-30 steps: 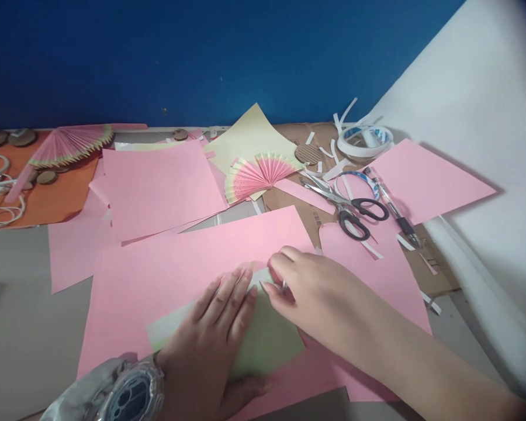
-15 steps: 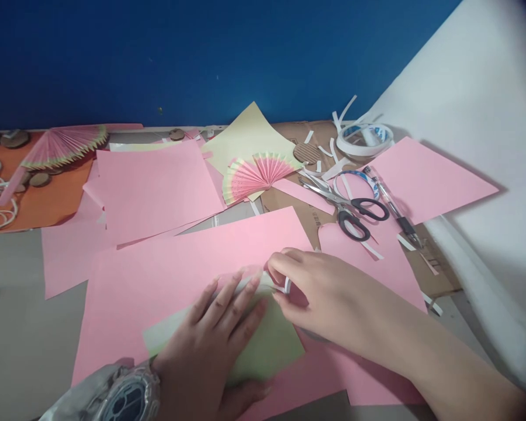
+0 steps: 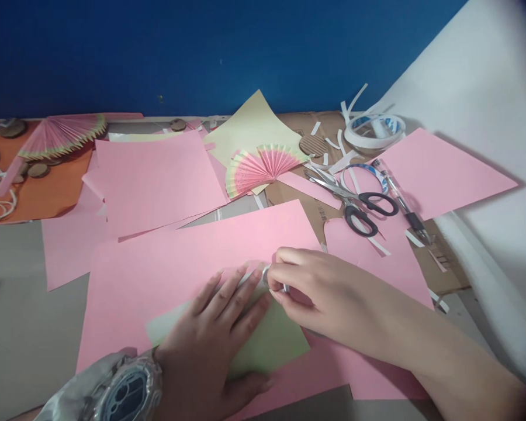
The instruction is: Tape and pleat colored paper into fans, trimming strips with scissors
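My left hand (image 3: 223,327) lies flat with its fingers apart, pressing on a light green sheet of paper (image 3: 272,345). That sheet rests on a large pink sheet (image 3: 135,280), and a pale band runs along its upper edge under my fingers. My right hand (image 3: 307,286) is closed in a pinch at the upper right of the green sheet. Between thumb and forefinger it grips a thin white strip (image 3: 265,275), which curls up beside my left fingertips. Whether the strip is tape or its backing I cannot tell.
Black-handled scissors (image 3: 355,204), a pen (image 3: 405,204) and rolls of white tape (image 3: 374,131) lie at the right on cardboard and pink paper. Pleated pink-and-green paper fans (image 3: 269,166) rest farther back. A blue wall (image 3: 201,52) rises behind the table, a white one at right.
My right fingers have closed in tighter on the white strip, which now curls nearer my left fingertips. My left hand stays flat on the green sheet. The whole view has shifted slightly.
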{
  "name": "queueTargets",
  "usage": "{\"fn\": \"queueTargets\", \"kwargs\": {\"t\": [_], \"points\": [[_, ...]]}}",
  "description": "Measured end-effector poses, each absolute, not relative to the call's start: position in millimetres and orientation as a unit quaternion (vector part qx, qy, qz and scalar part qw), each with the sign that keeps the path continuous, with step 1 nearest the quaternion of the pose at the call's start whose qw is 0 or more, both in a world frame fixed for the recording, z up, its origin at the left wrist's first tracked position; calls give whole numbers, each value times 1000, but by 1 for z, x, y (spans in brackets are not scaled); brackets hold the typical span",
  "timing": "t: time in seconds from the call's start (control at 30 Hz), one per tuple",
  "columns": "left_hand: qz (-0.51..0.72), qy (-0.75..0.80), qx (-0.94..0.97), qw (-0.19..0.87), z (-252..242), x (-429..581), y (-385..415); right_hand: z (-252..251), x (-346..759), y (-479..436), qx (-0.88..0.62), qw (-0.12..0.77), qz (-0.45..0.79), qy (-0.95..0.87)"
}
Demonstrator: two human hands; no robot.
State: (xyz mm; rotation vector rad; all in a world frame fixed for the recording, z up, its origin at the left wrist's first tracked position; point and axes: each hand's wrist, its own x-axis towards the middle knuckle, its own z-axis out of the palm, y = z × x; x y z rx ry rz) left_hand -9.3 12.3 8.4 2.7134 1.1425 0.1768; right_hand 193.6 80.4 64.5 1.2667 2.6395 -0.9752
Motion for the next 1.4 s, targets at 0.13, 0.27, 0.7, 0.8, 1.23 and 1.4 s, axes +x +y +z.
{"fn": "queueTargets", "kwargs": {"t": [0.13, 0.27, 0.7, 0.8, 1.23, 1.4], "points": [[62, 391, 913, 100, 8, -10, 11, 65, 193, 81, 411, 24, -342, 844], [58, 390, 913, 103, 10, -11, 10, 65, 193, 80, 410, 20, -355, 840], [56, 398, 908, 118, 10, -10, 10, 65, 194, 82, 404, 12, -412, 817], [56, 400, 907, 120, 11, -10, 9, 64, 195, 82, 421, 32, -410, 809], [62, 397, 911, 89, 10, -8, 8, 57, 189, 86, 489, 49, -316, 811], [54, 391, 915, 81, 10, -8, 11, 59, 188, 85, 486, 48, -321, 811]]}}
